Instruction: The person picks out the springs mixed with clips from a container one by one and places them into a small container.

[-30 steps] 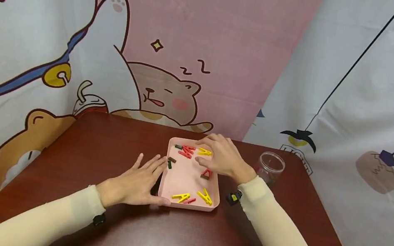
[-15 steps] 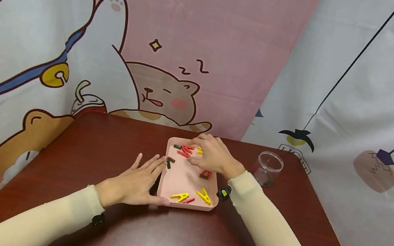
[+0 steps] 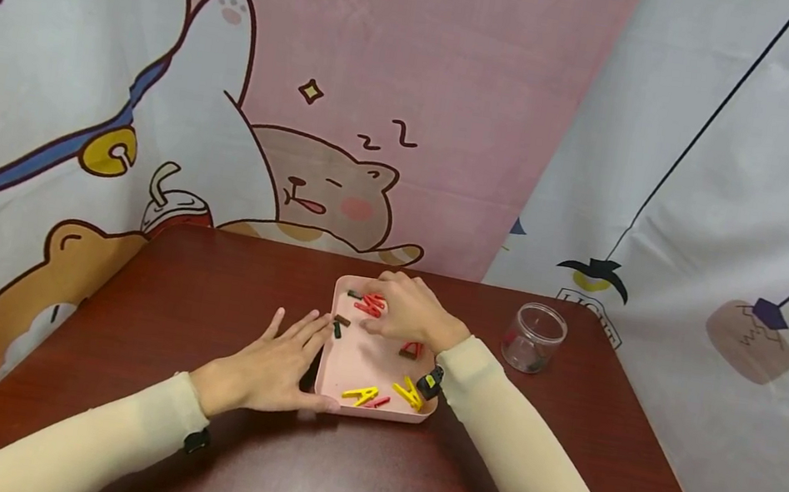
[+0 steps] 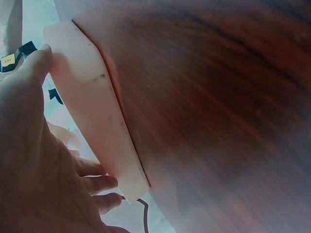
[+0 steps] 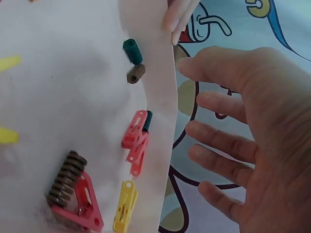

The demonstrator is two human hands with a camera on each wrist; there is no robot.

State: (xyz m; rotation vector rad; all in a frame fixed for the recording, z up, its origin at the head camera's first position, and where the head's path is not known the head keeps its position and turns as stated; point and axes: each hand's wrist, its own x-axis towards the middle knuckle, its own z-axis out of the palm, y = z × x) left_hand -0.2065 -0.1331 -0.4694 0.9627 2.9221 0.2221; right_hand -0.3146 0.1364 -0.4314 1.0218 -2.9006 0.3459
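A pink tray (image 3: 367,360) holds small plastic clips and ridged, spring-like coils. My left hand (image 3: 268,363) rests along its left side, fingers straight and thumb at the near corner; the left wrist view shows the fingertips at the tray wall (image 4: 87,102). Above the far part of the tray is my right hand (image 3: 415,312), its fingers apart and loosely bent, holding nothing in the right wrist view. Close to its fingertips lie red clips (image 3: 371,303). A yellow clip (image 5: 125,206) there is hidden by the hand in the head view. Green (image 5: 132,51) and brown coils (image 5: 136,74) lie by the tray's left wall.
A clear jar (image 3: 535,337) with something small and dark inside stands right of the tray. Nearer the front of the tray lie two yellow clips (image 3: 408,393) and a red one. A red clip with a brown coil (image 3: 411,350) lies by the right wall. Behind the table hangs a printed cloth.
My right hand has moved left across the tray toward the red clips, covering the far yellow clip in the head view. The left hand stays at the tray's side.
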